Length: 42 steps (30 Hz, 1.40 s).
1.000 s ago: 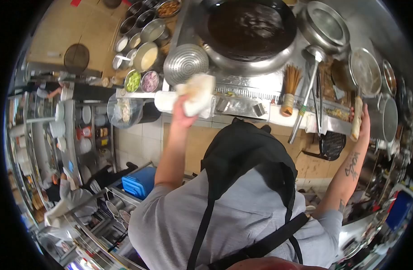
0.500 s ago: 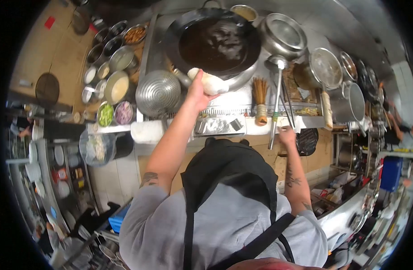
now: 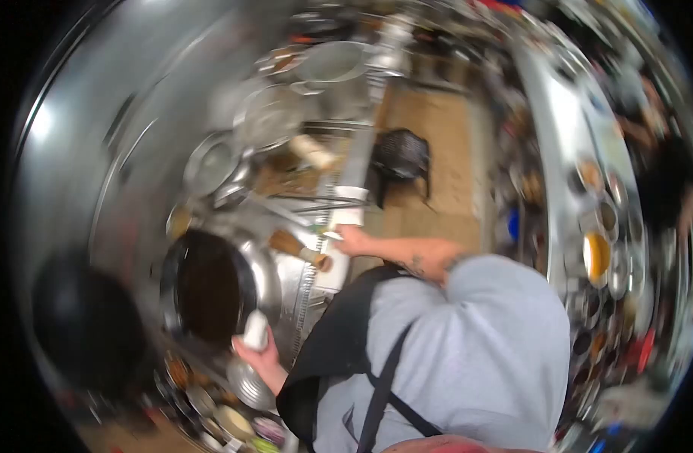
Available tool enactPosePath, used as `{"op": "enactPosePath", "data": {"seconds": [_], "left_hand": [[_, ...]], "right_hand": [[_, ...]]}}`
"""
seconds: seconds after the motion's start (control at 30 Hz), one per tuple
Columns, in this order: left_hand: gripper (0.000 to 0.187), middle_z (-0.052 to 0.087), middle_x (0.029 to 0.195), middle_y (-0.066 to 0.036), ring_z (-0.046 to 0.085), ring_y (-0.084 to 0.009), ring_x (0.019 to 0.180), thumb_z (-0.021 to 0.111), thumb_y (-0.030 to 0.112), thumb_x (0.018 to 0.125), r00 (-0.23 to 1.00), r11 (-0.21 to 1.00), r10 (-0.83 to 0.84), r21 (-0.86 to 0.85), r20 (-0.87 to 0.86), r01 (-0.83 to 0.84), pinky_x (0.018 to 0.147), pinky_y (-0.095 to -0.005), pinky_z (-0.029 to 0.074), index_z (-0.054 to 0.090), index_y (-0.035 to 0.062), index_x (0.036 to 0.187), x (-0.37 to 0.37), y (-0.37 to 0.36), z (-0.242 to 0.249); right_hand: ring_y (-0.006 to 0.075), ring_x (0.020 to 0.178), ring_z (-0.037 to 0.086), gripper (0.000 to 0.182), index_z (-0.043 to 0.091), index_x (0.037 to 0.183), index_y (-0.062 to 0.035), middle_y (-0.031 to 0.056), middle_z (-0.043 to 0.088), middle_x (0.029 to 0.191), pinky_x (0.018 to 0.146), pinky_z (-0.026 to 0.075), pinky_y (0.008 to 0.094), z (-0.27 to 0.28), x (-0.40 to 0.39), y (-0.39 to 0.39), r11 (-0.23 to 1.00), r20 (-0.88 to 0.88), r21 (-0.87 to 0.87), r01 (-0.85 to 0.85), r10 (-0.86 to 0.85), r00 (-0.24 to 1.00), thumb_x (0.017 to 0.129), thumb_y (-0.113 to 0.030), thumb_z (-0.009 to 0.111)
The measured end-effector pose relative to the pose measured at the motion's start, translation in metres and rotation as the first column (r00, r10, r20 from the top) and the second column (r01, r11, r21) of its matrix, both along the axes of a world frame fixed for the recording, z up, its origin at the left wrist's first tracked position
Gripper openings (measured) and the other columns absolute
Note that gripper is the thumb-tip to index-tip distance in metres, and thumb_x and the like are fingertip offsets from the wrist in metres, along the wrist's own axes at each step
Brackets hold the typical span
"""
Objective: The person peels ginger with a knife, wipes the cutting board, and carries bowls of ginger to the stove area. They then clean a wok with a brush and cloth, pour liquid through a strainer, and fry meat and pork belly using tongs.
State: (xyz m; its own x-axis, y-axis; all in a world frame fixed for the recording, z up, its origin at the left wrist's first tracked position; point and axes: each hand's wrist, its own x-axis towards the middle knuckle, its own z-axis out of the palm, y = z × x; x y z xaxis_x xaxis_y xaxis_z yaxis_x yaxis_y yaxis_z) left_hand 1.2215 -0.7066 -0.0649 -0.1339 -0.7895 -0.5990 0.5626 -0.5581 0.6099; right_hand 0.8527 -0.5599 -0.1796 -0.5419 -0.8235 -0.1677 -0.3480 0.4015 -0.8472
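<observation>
Cloth point(image 3: 256, 331), white and bunched, is held in the left hand point(image 3: 262, 356), fingers closed on it, beside the rim of the dark wok point(image 3: 246, 281). The right hand point(image 3: 351, 240) is at the handle end of the ladle point(image 3: 282, 213); blur hides whether it grips. 1 bristle brush point(image 3: 301, 251) lies between the wok and that hand. 1 strainer point(image 3: 248, 383) with holes is near the left hand.

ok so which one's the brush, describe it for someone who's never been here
Find the big dark wok first. On the counter between it and the right hand lies the brush, thin brown bristles fanning from a pale round handle. Unlike the long metal ladle beside it, it is short and bristly.
</observation>
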Motion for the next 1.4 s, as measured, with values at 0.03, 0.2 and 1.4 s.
{"op": "enactPosePath", "data": {"seconds": [0.03,0.2,1.4], "left_hand": [[0.057,0.063,0.126,-0.014,0.06,-0.0377,0.116,0.053,0.052,0.093,1.0,1.0,0.005,0.002,-0.019,-0.005,0.096,-0.0575,0.051,0.055,0.0085,0.13,0.0,0.003,0.0],[0.053,0.061,0.128,-0.02,0.058,-0.0414,0.118,0.047,0.038,0.098,0.997,0.997,-0.072,0.017,-0.04,0.072,0.099,-0.0611,0.049,0.052,-0.0029,0.131,-0.01,-0.033,0.004],[0.076,0.056,0.133,-0.016,0.055,-0.0261,0.12,0.07,-0.003,0.078,0.654,0.908,-0.216,-0.097,0.725,0.408,0.102,-0.0357,0.044,0.036,0.0016,0.146,-0.017,0.114,-0.106]], "right_hand": [[0.0406,0.102,0.065,0.033,0.064,0.108,0.0025,0.0261,0.067,0.106,0.089,0.052,0.0446,0.044,0.01,0.015,0.994,0.075,-0.111,-0.008,0.016,0.997,0.082,-0.017,0.061],[0.036,0.082,0.065,0.026,0.058,0.096,0.0014,0.0216,0.063,0.083,0.075,0.052,0.0449,0.105,0.02,-0.002,0.892,0.1,-0.451,-0.027,0.08,0.992,0.083,-0.021,0.061],[0.0251,0.05,0.058,0.007,0.063,0.074,0.0044,0.0161,0.062,0.065,0.046,0.049,0.0416,0.261,-0.401,-0.256,0.974,-0.068,0.185,0.133,-0.123,0.99,0.076,0.002,0.058]]}}
